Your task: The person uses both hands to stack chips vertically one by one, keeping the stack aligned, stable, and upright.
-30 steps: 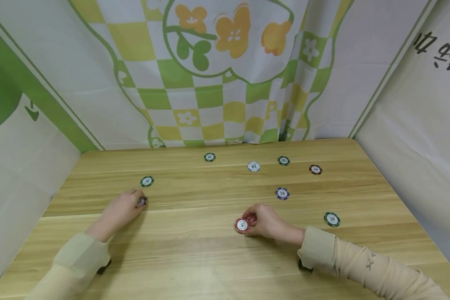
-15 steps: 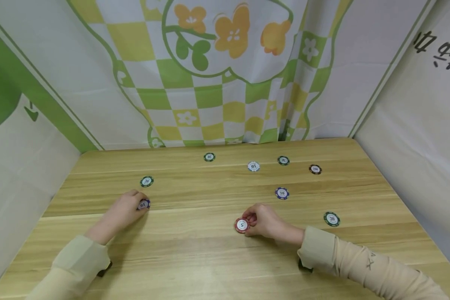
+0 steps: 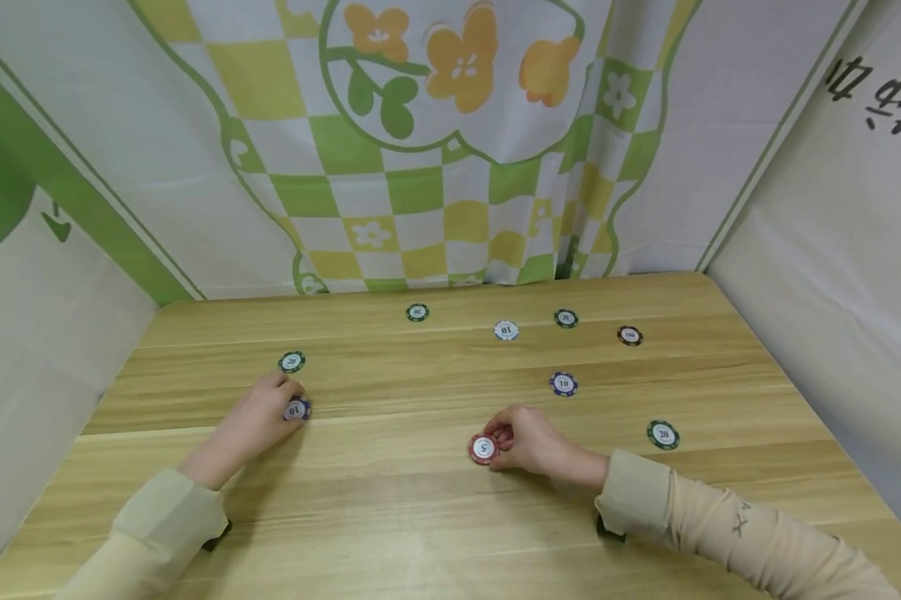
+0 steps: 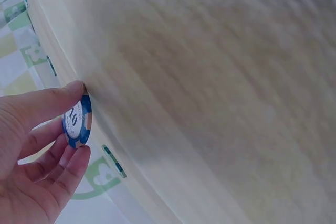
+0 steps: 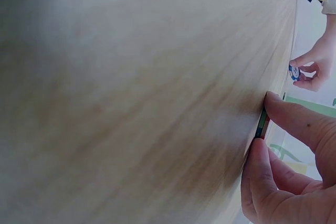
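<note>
My left hand pinches a blue poker chip marked 10 by its edge, thumb on one side and fingers on the other. In the left wrist view this chip shows its face between the fingertips, close to the wood. My right hand pinches a red poker chip marked 5 near the table's middle. Seen edge-on in the right wrist view, what it holds has a green layer and a red layer, which looks like stacked chips. Just beyond the left hand lies a green chip marked 20.
On the wooden table lie several more chips: a green one at the back, a light-blue 10, a dark green one, a black 100, a blue 10 and a green 20. Patterned curtains surround the table.
My left hand has slid the blue chip a little to the right across the table. The right hand keeps its grip on the red chip in the same place.
</note>
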A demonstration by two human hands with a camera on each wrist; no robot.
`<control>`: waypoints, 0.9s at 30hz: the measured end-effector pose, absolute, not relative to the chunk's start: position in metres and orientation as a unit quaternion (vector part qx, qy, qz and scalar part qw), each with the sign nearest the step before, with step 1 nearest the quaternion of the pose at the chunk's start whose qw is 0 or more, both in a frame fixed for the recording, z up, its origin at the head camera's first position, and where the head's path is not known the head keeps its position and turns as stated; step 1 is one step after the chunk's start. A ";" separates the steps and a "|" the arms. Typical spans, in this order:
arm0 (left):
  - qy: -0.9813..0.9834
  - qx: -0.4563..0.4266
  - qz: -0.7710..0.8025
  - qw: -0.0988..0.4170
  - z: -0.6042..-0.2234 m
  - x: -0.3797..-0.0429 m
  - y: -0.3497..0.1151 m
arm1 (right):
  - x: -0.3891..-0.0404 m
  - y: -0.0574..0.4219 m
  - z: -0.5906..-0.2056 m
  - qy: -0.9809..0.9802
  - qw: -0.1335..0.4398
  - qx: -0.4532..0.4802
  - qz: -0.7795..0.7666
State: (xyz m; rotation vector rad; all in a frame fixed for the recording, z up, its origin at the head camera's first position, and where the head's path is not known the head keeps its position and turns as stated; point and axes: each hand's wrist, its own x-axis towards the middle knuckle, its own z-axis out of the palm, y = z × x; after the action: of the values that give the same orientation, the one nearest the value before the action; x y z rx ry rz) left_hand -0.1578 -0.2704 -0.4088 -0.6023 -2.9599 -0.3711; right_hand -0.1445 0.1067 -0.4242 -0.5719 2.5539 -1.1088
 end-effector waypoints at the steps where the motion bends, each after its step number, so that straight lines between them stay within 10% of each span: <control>1: -0.971 -0.198 -0.124 0.049 -0.408 -0.158 -0.270 | -0.145 0.107 -0.424 0.889 0.147 -0.201 -0.385; 27: -0.964 -0.236 -0.105 0.065 -0.389 -0.148 -0.247 | -0.145 0.109 -0.425 0.886 0.132 -0.222 -0.384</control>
State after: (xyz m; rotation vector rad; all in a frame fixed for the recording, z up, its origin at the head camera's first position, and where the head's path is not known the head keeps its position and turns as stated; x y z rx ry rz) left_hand -0.1480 -0.2472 -0.3888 -0.7125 -2.9093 -0.3168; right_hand -0.1448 0.1088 -0.4248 -0.6454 2.5724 -1.1133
